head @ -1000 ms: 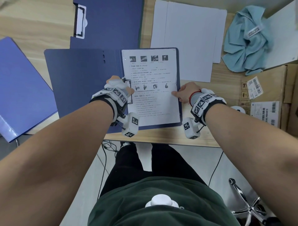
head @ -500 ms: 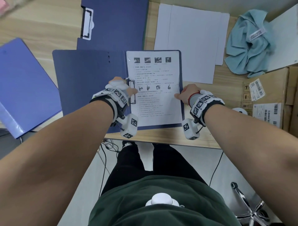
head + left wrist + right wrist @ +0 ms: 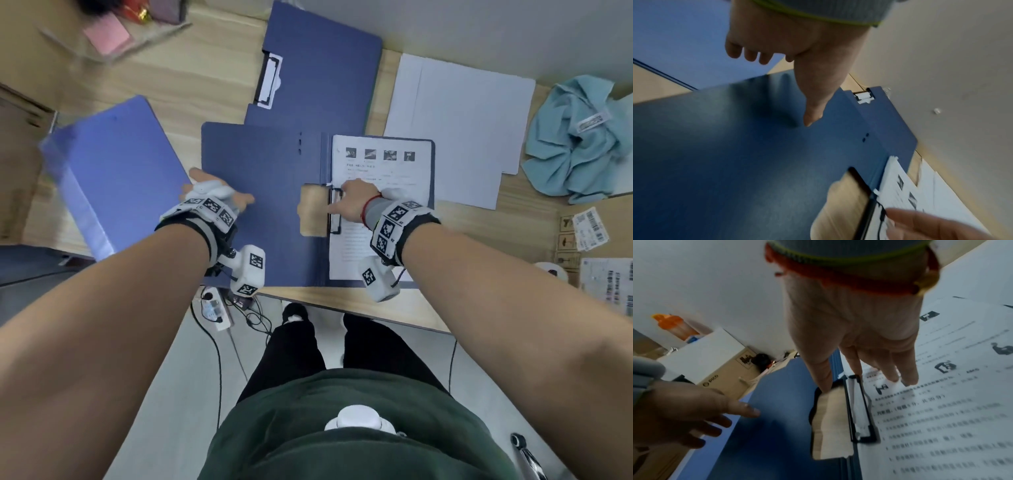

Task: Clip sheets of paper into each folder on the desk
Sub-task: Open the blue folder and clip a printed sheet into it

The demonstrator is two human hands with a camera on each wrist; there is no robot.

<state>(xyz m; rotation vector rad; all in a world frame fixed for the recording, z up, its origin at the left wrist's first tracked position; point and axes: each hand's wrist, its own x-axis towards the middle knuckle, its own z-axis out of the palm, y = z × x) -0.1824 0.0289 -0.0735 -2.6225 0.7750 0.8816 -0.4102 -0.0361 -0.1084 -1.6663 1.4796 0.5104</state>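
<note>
A dark blue folder (image 3: 267, 164) lies open on the desk in front of me. A printed sheet (image 3: 387, 164) lies on its right half, under the black wire clip (image 3: 335, 212) at the spine. My right hand (image 3: 342, 202) rests there with straight fingers (image 3: 908, 369) on the sheet beside the clip (image 3: 859, 410), the thumb at the cover's cutout. My left hand (image 3: 215, 192) hovers open over the left cover (image 3: 735, 146) near its left edge, holding nothing.
A second dark blue folder (image 3: 322, 68) with a white clip (image 3: 270, 82) lies open behind. A lighter blue folder (image 3: 113, 171) lies at the left. Blank white sheets (image 3: 459, 130), a teal cloth (image 3: 579, 137) and a cardboard box (image 3: 596, 240) are at the right.
My left hand has left the clip and moved left over the cover. My right hand has crossed from the sheet's right edge to the clip.
</note>
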